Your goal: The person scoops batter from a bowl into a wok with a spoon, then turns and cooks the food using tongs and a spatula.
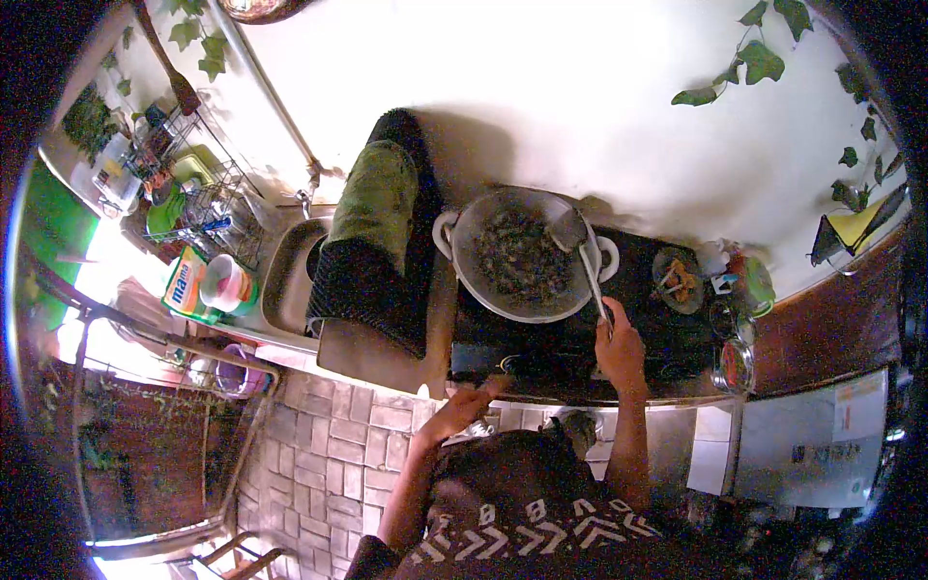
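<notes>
A light grey two-handled wok (462,275) sits on the black stove (541,343), with dark chopped food (522,251) spread over its inside. My right hand (621,350) is closed around the handle of a spatula (568,230). The spatula's flat head rests in the wok at its upper right side. My left hand (462,411) is low at the stove's front edge, near a control knob (507,365). Its fingers point toward the knob but are smeared, so whether they touch it cannot be made out.
Left of the stove stands a board draped with dark and green cloth (382,213), beside the sink (290,275). A dish rack (217,208) and a detergent packet (184,285) are further left. A small dish (679,280) and jars (735,365) stand right of the wok.
</notes>
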A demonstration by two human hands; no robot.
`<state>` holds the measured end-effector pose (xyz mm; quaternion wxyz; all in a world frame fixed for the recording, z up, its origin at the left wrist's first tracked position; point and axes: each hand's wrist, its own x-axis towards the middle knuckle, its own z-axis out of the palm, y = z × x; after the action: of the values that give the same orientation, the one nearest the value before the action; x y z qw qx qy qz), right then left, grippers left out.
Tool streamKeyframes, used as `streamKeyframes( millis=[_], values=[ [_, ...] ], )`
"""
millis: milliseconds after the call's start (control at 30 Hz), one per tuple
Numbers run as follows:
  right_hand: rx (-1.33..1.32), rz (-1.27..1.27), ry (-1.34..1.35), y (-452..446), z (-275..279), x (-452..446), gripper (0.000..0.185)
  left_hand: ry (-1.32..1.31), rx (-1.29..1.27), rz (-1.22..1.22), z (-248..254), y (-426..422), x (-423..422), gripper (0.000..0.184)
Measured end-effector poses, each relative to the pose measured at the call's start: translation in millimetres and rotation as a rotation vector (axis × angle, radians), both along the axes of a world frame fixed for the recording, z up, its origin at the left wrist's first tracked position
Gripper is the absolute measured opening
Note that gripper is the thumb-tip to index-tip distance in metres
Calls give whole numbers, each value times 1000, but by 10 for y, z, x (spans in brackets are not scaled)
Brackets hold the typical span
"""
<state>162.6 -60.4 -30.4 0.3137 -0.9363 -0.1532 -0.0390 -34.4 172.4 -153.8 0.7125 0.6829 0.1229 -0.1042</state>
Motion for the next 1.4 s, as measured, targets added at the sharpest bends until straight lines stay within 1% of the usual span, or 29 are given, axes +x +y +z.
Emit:
streamKeyframes(
  millis=[67,100,167,200,267,300,367,400,467,500,567,600,633,667,700,733,800,867,900,933,967,1033,1100,1133,1200,1233,1300,1333,1400],
  values=[
    [-80,-51,37,28,69,-56,34,59,5,-35,10,-120,71,50],
    [-80,-50,36,24,61,-46,34,57,5,-34,-75,-144,119,50],
    [-76,-15,237,31,-14,-4,33,43,90,-99,-285,-140,203,49],
    [-76,-12,236,4,-173,45,33,37,119,-120,-335,-133,223,49],
    [267,148,342,-73,-533,130,30,-55,85,-122,-302,-110,201,46],
    [268,148,346,-69,-531,126,30,-83,74,-123,-266,-106,196,46],
    [540,160,666,-17,-434,129,29,-58,128,-153,8,-104,266,40],
    [540,163,667,7,-339,111,29,-57,128,-150,110,-104,284,40],
    [672,104,734,50,-136,81,27,3,64,-183,237,-100,309,37],
    [672,106,736,45,-106,106,27,4,65,-181,220,-104,311,37],
    [627,140,600,-10,-88,155,28,-97,82,-195,112,-118,301,39],
    [627,136,603,-40,-118,169,28,-94,81,-199,-34,-141,282,39],
    [565,141,486,-70,-161,179,29,-213,108,-153,-159,-179,264,39],
    [502,146,369,-91,-196,187,31,-271,120,-131,-282,-195,245,39],
    [335,73,380,-80,22,141,32,-330,133,-109,-337,-212,235,39],
    [335,70,381,-80,64,118,32,-296,127,-146,-320,-209,235,39],
    [30,-25,130,-71,84,92,33,-260,122,-184,-252,-207,251,40],
    [-21,-58,114,-45,60,40,32,106,-76,-182,-62,-220,265,40],
    [-72,-85,94,-37,44,19,32,109,-77,-184,66,-221,246,40],
    [-72,-86,98,-44,-29,16,32,15,-12,-158,215,-220,214,39],
    [-34,-40,87,-55,-158,23,31,-77,53,-131,299,-208,185,38],
    [3,7,80,-17,-274,11,30,-88,81,-143,332,-173,148,37],
    [330,55,463,31,-354,-12,29,-100,109,-158,321,-170,105,37],
    [331,55,464,46,-383,-12,29,-120,75,-141,292,-177,100,39],
    [553,91,654,109,-376,-11,29,-142,43,-117,248,-169,86,41],
    [551,98,656,125,-327,-11,29,-119,22,-107,228,-159,74,42],
    [724,79,812,122,-185,-20,31,-96,2,-90,193,-132,44,44],
    [723,82,814,147,-152,-43,31,-141,37,-101,179,-111,17,44],
    [679,86,560,197,-113,-81,33,-190,75,-115,138,-66,-1,45]
  ],
)
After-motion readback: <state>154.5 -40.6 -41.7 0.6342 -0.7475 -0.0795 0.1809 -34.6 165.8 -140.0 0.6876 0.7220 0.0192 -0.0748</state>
